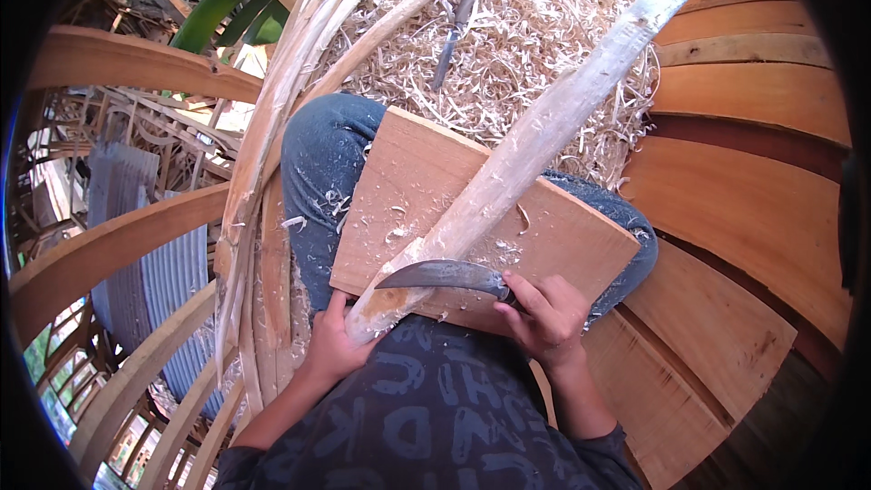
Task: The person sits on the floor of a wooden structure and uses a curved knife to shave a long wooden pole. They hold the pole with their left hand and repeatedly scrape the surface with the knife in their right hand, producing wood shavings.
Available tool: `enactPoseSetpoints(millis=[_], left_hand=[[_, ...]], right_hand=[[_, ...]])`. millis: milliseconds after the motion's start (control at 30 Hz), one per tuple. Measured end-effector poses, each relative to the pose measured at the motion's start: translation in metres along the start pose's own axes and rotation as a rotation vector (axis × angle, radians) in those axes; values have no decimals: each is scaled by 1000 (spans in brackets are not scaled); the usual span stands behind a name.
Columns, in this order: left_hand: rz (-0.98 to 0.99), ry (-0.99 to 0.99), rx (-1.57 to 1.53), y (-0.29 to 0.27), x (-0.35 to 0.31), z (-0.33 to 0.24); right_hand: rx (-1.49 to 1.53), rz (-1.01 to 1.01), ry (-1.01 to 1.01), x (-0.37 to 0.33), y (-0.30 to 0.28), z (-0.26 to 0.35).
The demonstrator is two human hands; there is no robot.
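Planks (739, 191) fill the side at 3 o'clock, their far ends lost in the dark rim. Wood shavings (508, 45) heap up from 12 to 1 o'clock, partly covered by a pale pole (535, 150). That pole runs from between 1 and 2 o'clock, where the frame cuts it off, to a blunt end near 7 o'clock. Beneath it, a flat board (581, 236) lies across the lap at the centre. At 7 o'clock the left hand (337, 345) holds the pole's lower end, most of its fingers hidden. At 4 o'clock the right hand's (552, 318) fingers close round a curved knife (445, 274), hiding most of its handle; the blade crosses the pole, tip toward 9 o'clock, edge contact unclear. At 12 o'clock a narrow tool (455, 34) lies among shavings, its exact kind unclear.
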State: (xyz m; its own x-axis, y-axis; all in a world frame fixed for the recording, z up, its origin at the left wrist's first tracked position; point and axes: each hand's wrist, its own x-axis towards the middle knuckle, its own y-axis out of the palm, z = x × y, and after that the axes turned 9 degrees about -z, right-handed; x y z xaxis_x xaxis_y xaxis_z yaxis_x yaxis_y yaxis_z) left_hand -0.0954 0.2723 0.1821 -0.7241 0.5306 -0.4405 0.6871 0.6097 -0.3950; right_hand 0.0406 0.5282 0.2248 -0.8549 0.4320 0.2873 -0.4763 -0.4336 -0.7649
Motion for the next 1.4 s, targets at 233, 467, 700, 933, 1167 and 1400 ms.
enactPoseSetpoints(millis=[233, 467, 700, 933, 1167, 1400], left_hand=[[-1, -33, -18, 0, -3, 12], [97, -105, -1, -5, 0, 2], [7, -3, 37, 0, -1, 9], [-8, 23, 102, 0, 1, -4], [-19, 72, 146, 2, 3, -6], [-61, 21, 97, 6, -2, 0]], right_hand=[[-186, -220, 151, 19, -12, -17], [-179, -554, 323, 24, -61, -45], [-117, -61, 62, 9, -12, -6], [-226, -607, 449, 25, -57, -66], [-84, -118, 14, 14, -29, -13], [-111, -524, 372, 20, -34, -61]])
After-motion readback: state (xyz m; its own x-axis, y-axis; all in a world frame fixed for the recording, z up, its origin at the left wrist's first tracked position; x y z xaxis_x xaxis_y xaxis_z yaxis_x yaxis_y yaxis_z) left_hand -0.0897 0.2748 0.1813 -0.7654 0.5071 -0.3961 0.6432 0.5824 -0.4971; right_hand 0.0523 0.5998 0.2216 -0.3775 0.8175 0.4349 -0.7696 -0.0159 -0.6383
